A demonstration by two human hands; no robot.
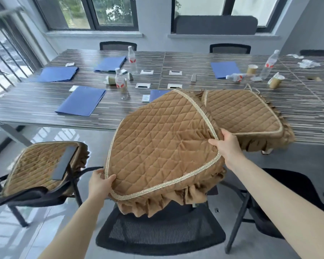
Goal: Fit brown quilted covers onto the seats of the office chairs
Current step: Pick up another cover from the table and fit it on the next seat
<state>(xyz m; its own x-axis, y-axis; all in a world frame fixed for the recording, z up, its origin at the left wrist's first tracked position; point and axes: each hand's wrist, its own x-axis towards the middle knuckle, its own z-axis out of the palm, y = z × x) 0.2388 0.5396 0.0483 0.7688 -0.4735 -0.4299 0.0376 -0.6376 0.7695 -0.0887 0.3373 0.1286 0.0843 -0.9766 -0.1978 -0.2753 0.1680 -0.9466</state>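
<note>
I hold a brown quilted cover point(157, 146) with gold trim and a ruffled skirt, tilted in the air above a black mesh office chair point(157, 234). My left hand point(100, 184) grips its near left edge. My right hand point(227, 144) grips its right edge. Another brown quilted cover point(243, 113) lies on the table edge behind it, its ruffle hanging over. To the left, a third cover point(36, 165) sits on the seat of another black chair point(26, 199).
A long striped table point(45, 109) carries blue folders point(80, 103), water bottles point(120, 81), paper cups point(275, 81) and crumpled tissues. A black chair point(281, 186) stands at the right, others behind the table. Windows line the far wall; a railing is at left.
</note>
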